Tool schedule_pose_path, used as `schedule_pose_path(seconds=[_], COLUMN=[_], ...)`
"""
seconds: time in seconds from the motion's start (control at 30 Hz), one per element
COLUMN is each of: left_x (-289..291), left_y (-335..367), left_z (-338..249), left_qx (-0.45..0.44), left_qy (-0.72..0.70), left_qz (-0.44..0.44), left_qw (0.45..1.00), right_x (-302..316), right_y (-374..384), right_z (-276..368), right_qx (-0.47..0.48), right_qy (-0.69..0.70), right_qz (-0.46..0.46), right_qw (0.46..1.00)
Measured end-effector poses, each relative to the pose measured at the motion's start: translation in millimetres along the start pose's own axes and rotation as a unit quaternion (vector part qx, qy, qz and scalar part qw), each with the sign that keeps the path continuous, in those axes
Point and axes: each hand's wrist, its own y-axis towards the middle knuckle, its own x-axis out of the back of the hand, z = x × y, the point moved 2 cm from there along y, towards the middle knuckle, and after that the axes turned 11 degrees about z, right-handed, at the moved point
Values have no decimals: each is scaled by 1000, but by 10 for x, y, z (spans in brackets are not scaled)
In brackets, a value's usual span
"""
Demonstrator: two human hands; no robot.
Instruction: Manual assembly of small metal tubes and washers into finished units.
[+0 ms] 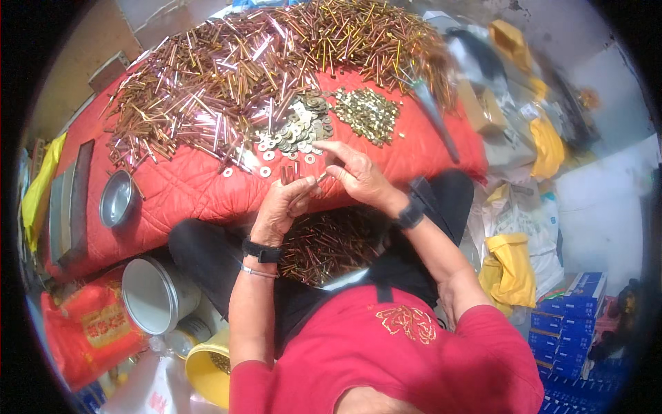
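Note:
My left hand [284,205] is closed around a few short copper-coloured metal rods [288,172], whose ends stick up past the fingers. By the left thumb a small shiny metal piece [322,177] shows, too small to name. Close on its right is my right hand [363,181], index finger stretched out and thumb apart, with the thumb tip near that piece. Beyond the fingertips lie a pile of flat metal washers [298,130] and a heap of small brass-coloured nuts [367,116]. Loose washers [265,172] are scattered at the pile's near edge.
A large heap of copper-coloured rods [200,90] covers the far part of the red quilted cloth [179,186]. More rods [324,241] lie between my legs. A metal bowl [117,199] stands left, a white bucket [149,297] below it. Blue boxes [569,324] are stacked right.

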Motion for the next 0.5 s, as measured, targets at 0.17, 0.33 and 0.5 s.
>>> schedule_pose_path(seconds=[0.17, 0.33, 0.5], left_x=[-10, -22, -217], left_y=[0, -7, -133], left_z=[42, -10, -146], left_qx=[-2, 16, -85], left_qy=[-20, -14, 211], left_qz=[-14, 14, 3], left_qw=[1000, 1000, 974], right_x=[-35, -50, 173], right_y=[17, 31, 142], right_z=[-106, -142, -375], right_qx=[-110, 22, -181], right_qy=[31, -13, 182], right_qz=[15, 11, 42], right_qw=[993, 1000, 966])
